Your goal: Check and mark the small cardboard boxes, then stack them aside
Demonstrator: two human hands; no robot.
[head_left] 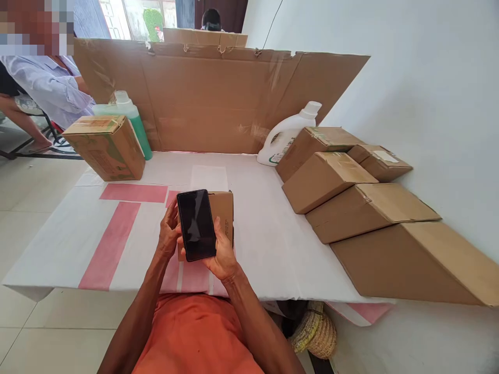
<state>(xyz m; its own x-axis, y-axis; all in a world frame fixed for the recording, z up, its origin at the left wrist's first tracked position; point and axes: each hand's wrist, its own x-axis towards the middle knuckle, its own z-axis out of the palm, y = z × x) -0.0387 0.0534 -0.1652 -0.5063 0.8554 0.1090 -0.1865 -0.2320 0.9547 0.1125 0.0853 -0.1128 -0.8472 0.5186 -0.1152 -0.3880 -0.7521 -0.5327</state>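
A black smartphone [197, 225] is in my right hand [223, 255], screen facing up and dark. My right thumb lies along its right edge, and the fingertips curl round from beneath at its left edge. Behind the phone is a brown cardboard box [225, 215] with small dark print, its left part mostly covered. My left hand [168, 232] is at the left side of the box and the phone, its fingers stretched up along that side. Whether those fingers touch the box or the phone I cannot tell.
Several cardboard boxes [374, 208] stand at the right beside a white jug [286, 136]. Another box [105, 148] and a green bottle [141, 127] are at the back left. A cardboard panel [206, 98] borders the table's back. A person [50, 83] sits at the left.
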